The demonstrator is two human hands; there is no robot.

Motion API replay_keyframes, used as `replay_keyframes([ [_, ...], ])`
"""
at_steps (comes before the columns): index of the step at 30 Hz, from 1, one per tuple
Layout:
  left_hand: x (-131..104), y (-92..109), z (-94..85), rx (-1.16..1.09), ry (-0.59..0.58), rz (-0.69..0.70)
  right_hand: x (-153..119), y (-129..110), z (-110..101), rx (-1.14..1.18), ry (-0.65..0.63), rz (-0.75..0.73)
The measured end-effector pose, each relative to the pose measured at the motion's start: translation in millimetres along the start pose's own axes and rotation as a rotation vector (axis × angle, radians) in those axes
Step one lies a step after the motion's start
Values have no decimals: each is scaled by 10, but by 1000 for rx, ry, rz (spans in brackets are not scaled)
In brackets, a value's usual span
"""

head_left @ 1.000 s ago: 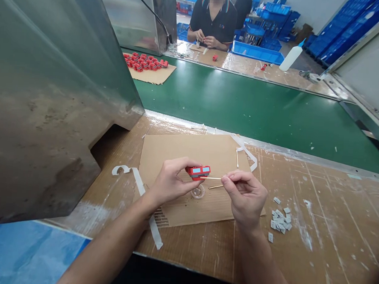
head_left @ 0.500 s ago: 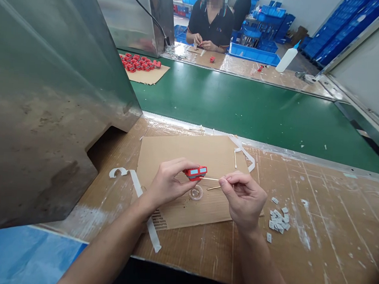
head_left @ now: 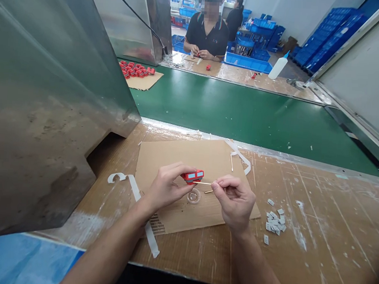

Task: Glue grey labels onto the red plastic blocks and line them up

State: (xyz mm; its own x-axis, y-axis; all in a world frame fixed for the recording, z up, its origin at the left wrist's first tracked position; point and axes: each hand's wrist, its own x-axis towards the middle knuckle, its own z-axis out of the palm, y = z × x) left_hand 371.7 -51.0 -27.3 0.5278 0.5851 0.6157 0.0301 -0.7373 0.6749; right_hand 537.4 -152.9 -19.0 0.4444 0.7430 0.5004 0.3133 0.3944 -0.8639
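Factory workshop, green conveyor belt [head_left: 224, 105], stacked crates [head_left: 330, 37]

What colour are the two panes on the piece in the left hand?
The panes are pale blue, framed in red; the head view shows them best.

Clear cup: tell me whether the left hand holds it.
No, the clear cup stands on the cardboard; the left hand holds a red piece.

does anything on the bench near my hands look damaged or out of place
Yes: the cardboard sheet looks torn near its lower left corner, exposing ridges. The white strip there curls at its far end instead of lying straight.
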Motion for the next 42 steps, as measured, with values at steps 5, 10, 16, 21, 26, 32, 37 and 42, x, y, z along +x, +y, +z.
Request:
replay_keyframes([
  [5,12,-54,-42,-47,49,-55,81,-97,-254,-52,-40,-74],
  [10,-2,-206,-63,-203,104,-212,-42,-97,-269,-373,-473,-322],
  [16,-12,-302,-60,-424,182,-369,-183,-12,-255,-508,-668,-467],
  [21,36,-189,-122,-508,262,-458,-167,-161,-1433,-940,2,-59],
  [26,38,-64,-109,-569,247,-448,-125,-17,-2127,-1105,-149,146],
  [32,49,-105,-15,-680,253,-282,15,164,-1895,-1070,-231,172],
  [37,6,-31,44,-735,123,-182,77,-138,-1177,-781,-140,-48],
  [42,-48,28,88,-617,65,-141,102,-459,-321,-545,-255,-434],
])
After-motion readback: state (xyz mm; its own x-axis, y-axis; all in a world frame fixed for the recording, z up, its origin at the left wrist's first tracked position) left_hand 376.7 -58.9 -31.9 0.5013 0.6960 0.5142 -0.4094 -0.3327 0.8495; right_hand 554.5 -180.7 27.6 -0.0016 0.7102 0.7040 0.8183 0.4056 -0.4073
